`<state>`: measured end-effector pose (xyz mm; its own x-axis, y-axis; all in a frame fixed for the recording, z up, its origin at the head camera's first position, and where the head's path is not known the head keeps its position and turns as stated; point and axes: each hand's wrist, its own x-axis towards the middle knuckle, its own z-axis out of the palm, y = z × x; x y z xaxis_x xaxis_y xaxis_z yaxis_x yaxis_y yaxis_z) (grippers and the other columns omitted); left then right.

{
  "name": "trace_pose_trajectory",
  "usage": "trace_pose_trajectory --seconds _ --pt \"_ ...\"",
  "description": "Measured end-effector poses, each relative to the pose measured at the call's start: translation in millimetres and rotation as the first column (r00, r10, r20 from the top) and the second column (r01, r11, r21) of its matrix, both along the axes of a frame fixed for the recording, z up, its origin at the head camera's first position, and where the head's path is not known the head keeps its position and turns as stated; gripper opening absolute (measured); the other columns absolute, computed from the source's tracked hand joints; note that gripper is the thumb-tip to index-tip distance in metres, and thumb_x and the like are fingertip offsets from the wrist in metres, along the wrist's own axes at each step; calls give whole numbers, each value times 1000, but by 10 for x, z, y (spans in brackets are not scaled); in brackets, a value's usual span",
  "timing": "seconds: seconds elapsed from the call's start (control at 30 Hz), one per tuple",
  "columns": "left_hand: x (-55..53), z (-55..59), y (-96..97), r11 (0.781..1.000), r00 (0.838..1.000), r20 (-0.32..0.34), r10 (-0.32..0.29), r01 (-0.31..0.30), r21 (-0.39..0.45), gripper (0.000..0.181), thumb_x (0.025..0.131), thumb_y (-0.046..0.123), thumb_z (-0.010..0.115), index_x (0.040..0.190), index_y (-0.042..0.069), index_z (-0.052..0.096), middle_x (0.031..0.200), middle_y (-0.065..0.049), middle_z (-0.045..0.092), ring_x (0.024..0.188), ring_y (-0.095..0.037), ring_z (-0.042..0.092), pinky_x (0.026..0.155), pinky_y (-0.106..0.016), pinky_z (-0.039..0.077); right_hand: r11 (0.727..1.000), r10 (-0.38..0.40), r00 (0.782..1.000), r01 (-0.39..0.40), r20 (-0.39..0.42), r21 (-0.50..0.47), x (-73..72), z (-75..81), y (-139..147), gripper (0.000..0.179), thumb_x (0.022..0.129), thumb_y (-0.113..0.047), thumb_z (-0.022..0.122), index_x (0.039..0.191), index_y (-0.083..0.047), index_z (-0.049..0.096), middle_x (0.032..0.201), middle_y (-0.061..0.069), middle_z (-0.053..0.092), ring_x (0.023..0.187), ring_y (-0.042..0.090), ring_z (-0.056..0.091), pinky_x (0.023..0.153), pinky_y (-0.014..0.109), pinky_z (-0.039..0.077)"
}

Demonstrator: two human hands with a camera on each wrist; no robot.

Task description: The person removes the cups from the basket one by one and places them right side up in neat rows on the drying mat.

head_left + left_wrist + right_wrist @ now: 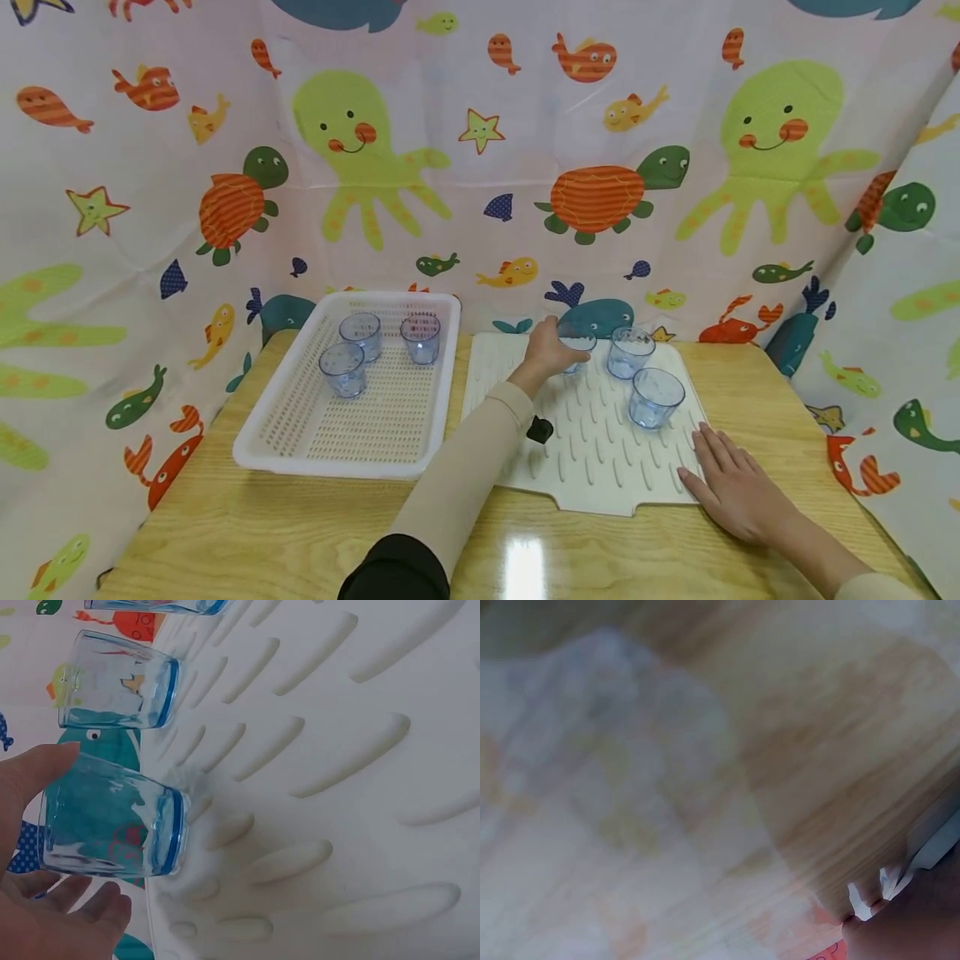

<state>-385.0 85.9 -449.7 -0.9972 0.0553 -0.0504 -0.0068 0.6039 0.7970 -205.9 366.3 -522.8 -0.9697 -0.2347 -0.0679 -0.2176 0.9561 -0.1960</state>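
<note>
My left hand point(546, 352) reaches over the ribbed white mat point(592, 454) to a clear bluish glass point(112, 817) standing upright near its back edge. The thumb lies at one side of this glass and the loosely bent fingers point(105, 904) at the other, with a small gap beside the fingers. Two more upright glasses stand to the right on the mat, a back glass point(630, 353) and a front glass point(656, 398). My right hand point(738, 492) lies flat on the table, fingertips by the mat's right edge; the right wrist view is mostly blurred wood.
Left of the mat sits a white perforated basket point(337, 468) holding three glasses, among them a front one point(343, 372). A patterned cloth point(420, 208) hangs behind and at both sides of the wooden table point(300, 533). A small black object point(539, 430) shows beside my left sleeve.
</note>
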Motion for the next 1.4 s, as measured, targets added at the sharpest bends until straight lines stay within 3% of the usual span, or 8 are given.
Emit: trace_pose_trajectory --seconds 0.33,0.7,1.2,1.4 --pt "48 114 -138 998 999 1 -41 41 -40 94 83 31 87 158 10 35 156 -9 46 140 -26 47 113 -39 44 1000 0 1000 0 -2 7 1 -12 10 92 104 -62 40 154 14 26 161 38 18 146 58 16 112 77 14" --pt "144 259 -296 991 993 -57 -107 102 -91 91 83 33 87 156 11 37 156 -9 43 140 -25 45 113 -40 44 1000 4 1000 -4 2 13 -14 -41 8 93 104 -62 39 153 16 27 160 39 18 145 58 17 113 75 15" --pt "465 634 -441 970 983 -33 -178 170 -171 85 86 30 85 155 10 39 155 -9 45 139 -24 47 110 -40 47 1000 28 1000 -28 2 8 -45 -41 29 90 106 -59 36 152 17 25 159 40 18 145 60 16 112 77 15" --pt "558 763 -513 955 967 -46 -249 237 -180 84 88 31 83 156 9 38 157 -8 43 141 -24 44 112 -40 45 999 31 999 -31 9 12 -58 -28 43 90 107 -58 35 153 18 23 159 41 17 145 60 15 111 77 15"
